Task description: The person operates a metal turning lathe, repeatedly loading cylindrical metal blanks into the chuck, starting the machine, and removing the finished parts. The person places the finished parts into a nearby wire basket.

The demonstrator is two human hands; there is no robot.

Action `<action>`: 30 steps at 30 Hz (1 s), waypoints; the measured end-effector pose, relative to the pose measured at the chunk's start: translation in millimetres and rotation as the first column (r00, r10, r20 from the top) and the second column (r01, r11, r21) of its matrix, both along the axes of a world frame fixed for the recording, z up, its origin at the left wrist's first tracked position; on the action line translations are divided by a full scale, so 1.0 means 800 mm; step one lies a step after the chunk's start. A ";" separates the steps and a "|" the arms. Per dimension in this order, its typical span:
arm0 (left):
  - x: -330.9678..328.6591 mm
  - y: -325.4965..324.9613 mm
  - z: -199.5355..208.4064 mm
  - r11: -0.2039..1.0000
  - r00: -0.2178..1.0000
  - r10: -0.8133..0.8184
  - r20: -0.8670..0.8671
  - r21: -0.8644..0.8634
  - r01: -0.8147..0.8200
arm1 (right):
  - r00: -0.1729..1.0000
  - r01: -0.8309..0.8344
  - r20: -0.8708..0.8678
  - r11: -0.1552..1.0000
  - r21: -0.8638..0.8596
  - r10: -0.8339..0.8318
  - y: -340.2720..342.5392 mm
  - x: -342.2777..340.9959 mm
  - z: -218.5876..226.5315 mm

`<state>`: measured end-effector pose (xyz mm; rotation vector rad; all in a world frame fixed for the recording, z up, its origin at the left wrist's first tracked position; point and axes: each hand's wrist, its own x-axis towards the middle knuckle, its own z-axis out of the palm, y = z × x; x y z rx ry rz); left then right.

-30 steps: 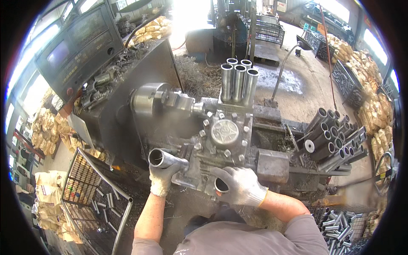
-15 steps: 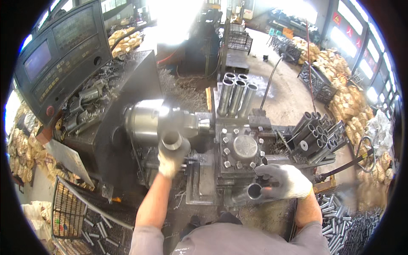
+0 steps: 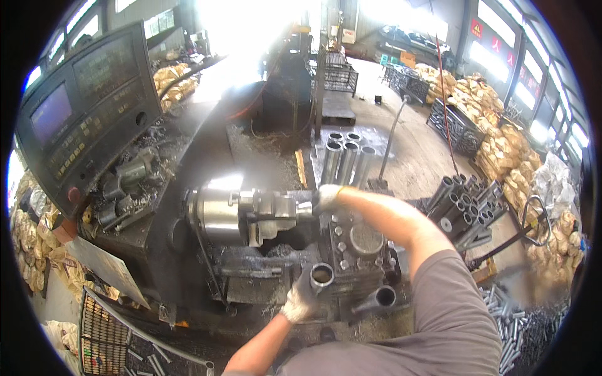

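Observation:
My left hand (image 3: 302, 297), in a pale work glove with dark fingers, is closed round a short metal tube (image 3: 322, 276) whose open end faces up. It is low in front of the lathe carriage. My right arm reaches across the square tool post (image 3: 365, 239). At its end my gloved right hand (image 3: 328, 197) closes over the outer end of a shiny metal workpiece (image 3: 305, 208), which sticks out of the jaws of the lathe chuck (image 3: 219, 216); its fingertips are partly hidden. Another tube (image 3: 380, 297) lies at the carriage's near edge, open end toward the right.
Several tubes (image 3: 348, 160) stand upright behind the tool post. More tubes (image 3: 467, 210) lean in a stack at right. A control panel (image 3: 81, 106) rises at left, with a wire basket (image 3: 103, 335) below. Finished-looking small tubes (image 3: 508, 326) lie heaped at lower right.
My right hand has gone from the tube at the near edge up to the workpiece at the chuck. My left hand, with its tube, has moved right and nearer to me.

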<state>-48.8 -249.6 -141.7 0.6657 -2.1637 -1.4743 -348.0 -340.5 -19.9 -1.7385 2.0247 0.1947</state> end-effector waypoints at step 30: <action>0.044 -0.273 0.068 0.089 0.781 0.416 -0.466 -0.834 -0.545 | 0.987 -0.123 -0.066 0.959 0.254 0.144 -0.018 -0.017 0.018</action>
